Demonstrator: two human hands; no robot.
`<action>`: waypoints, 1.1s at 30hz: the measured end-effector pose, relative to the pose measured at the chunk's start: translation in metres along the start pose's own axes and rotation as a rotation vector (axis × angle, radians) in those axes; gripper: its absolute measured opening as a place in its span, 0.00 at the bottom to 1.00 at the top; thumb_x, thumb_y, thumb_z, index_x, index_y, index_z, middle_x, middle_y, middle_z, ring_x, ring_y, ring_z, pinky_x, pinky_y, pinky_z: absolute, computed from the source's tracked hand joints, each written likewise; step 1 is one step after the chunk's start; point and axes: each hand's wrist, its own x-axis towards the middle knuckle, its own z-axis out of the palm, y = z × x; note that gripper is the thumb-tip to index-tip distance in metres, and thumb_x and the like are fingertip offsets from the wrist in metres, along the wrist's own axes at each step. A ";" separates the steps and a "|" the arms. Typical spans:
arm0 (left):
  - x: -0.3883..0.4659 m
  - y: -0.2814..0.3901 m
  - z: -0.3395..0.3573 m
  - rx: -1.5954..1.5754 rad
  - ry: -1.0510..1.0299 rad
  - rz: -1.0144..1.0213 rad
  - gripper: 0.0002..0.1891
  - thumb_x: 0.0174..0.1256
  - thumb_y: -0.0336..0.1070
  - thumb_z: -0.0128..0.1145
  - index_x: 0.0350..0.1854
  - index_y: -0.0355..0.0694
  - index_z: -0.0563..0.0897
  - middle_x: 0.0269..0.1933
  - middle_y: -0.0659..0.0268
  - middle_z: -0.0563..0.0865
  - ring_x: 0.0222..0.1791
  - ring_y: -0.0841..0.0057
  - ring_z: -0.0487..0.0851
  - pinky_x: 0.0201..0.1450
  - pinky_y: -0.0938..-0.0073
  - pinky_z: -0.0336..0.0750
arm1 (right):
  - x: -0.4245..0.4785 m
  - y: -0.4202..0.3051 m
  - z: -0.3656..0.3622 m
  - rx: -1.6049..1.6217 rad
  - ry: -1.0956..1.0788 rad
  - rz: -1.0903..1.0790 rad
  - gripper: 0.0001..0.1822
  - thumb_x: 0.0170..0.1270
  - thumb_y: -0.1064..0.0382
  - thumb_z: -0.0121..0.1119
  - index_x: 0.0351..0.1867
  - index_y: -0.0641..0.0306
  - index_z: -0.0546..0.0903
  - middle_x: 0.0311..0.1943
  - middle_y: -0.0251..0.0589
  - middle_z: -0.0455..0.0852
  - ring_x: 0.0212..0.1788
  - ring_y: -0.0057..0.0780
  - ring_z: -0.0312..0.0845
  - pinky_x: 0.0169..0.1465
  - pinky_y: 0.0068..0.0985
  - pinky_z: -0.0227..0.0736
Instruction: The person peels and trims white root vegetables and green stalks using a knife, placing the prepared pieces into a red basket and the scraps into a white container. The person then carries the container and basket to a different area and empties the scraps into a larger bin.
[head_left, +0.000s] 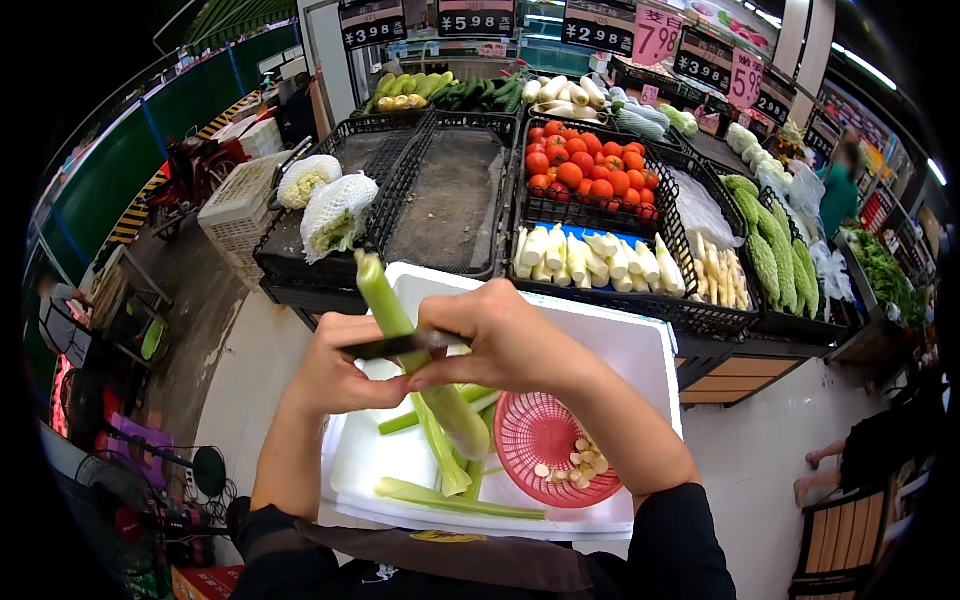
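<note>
A long pale-green stalk vegetable (386, 296), likely a water bamboo shoot, slants between my hands over a white foam box (645, 337). My left hand (341, 364) grips it from the left. My right hand (480, 330) holds a small knife (382, 346), its dark blade lying across the stalk, somewhat blurred. Beneath, green peeled leaf sheaths (457, 501) lie in the box. A red plastic basket (517, 450) stands at the box's right side, with several small cut pale pieces (581, 465) in it.
Beyond the box, black crates hold tomatoes (585, 165), peeled white shoots (600, 259) and bitter melons (772, 247). Two net-wrapped cauliflowers (341, 214) lie at the left corner of the stand. A person (844, 180) is at the far right, another (64, 319) at far left.
</note>
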 end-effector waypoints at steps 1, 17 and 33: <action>0.001 0.001 0.000 0.075 -0.018 0.042 0.14 0.36 0.25 0.63 0.32 0.35 0.82 0.27 0.62 0.84 0.26 0.73 0.84 0.30 0.77 0.77 | -0.003 0.000 -0.001 -0.056 -0.020 -0.022 0.14 0.44 0.65 0.70 0.26 0.65 0.75 0.19 0.40 0.78 0.21 0.35 0.75 0.27 0.27 0.68; 0.005 -0.018 0.027 0.042 0.139 -0.102 0.11 0.46 0.24 0.59 0.35 0.34 0.82 0.25 0.62 0.83 0.23 0.80 0.80 0.28 0.80 0.73 | -0.010 0.036 0.027 -0.239 0.255 0.076 0.13 0.40 0.66 0.64 0.24 0.64 0.71 0.19 0.46 0.76 0.22 0.45 0.75 0.26 0.33 0.69; 0.010 -0.032 0.025 -0.529 -0.033 -0.195 0.15 0.47 0.23 0.50 0.38 0.31 0.82 0.29 0.68 0.83 0.28 0.88 0.77 0.32 0.85 0.74 | -0.021 0.037 0.025 0.562 0.279 0.256 0.09 0.47 0.76 0.54 0.32 0.67 0.79 0.23 0.26 0.77 0.25 0.09 0.64 0.28 0.13 0.61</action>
